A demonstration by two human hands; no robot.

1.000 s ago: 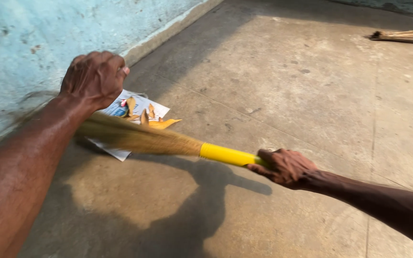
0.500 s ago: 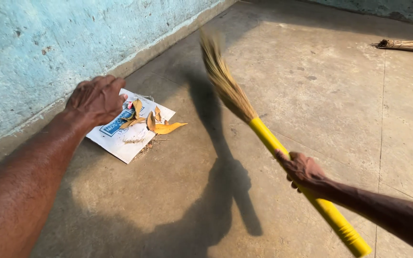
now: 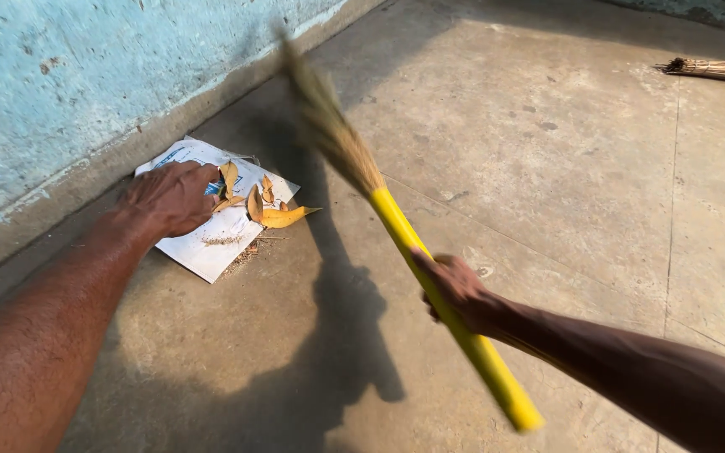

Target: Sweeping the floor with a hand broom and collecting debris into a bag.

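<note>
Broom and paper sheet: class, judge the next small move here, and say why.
Probably lower the broom and sweep toward the white sheet: the right hand holds it raised, debris lies at the sheet's near edge, and the left hand pins the sheet.

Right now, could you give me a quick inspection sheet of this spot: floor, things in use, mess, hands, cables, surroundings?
Surface: grey concrete floor, stained, partly in shadow.
Job's things: yellow-handled broom raised off the floor; white paper sheet lying flat by the wall.
Clutter: dry leaves and fine debris on the sheet.
Hands: left hand rests on the sheet; right hand grips the broom handle.
Cables: nothing seen.
Surroundings: blue wall; second broom lying far right.
</note>
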